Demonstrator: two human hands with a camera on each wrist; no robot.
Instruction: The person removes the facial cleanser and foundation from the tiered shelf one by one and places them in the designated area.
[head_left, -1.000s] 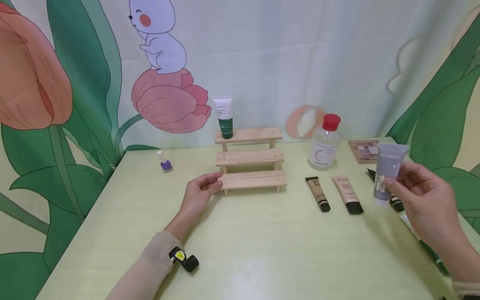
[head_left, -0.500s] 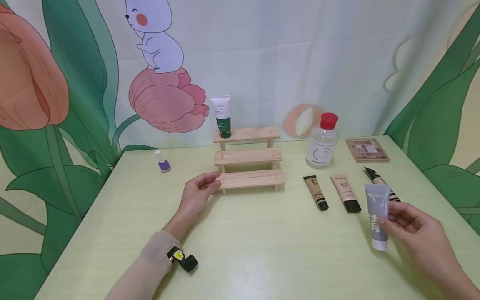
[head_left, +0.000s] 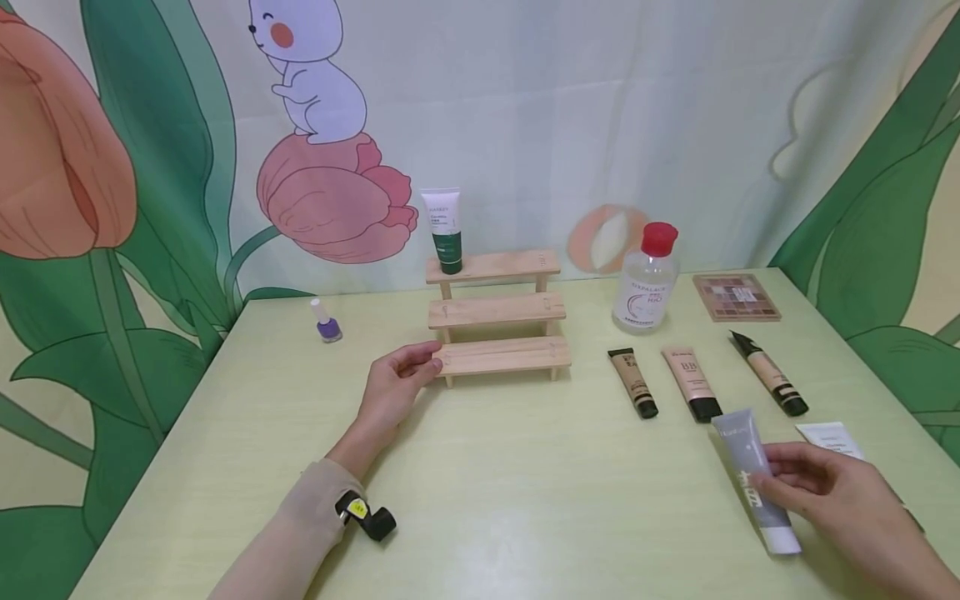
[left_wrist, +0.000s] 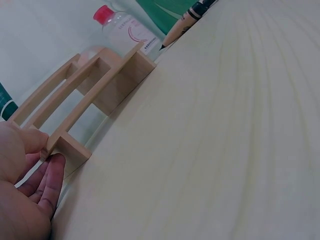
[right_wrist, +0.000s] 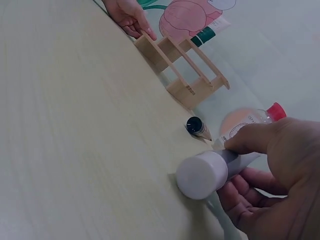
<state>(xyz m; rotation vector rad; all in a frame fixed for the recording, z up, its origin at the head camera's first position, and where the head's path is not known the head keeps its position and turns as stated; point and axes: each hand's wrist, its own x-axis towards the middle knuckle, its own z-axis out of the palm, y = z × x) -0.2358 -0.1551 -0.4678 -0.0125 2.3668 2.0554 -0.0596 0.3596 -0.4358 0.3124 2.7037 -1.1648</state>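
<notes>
My left hand (head_left: 397,387) pinches the left end of the lowest step of a three-tier wooden display stand (head_left: 498,357). In the left wrist view the thumb lies on top of the step and the fingers (left_wrist: 52,187) are under its end. A white and green tube (head_left: 447,233) stands upright on the top tier. At the right, my right hand (head_left: 840,492) holds a grey squeeze tube (head_left: 756,479) between thumb and fingers, low over the table and tilted, its white cap (right_wrist: 200,175) toward me. Partly behind that hand lies another white tube (head_left: 831,437).
Behind the grey tube lie a small tan tube (head_left: 633,383), a pink BB cream tube (head_left: 690,379) and a beige tube with a black pointed end (head_left: 768,375). Farther back are a clear red-capped bottle (head_left: 645,292) and an eyeshadow palette (head_left: 737,298). Purple nail polish (head_left: 327,325) stands at left.
My right hand has brought the grey tube down and toward me, tilting it and uncovering the beige tube behind. My left hand has stayed on the stand.
</notes>
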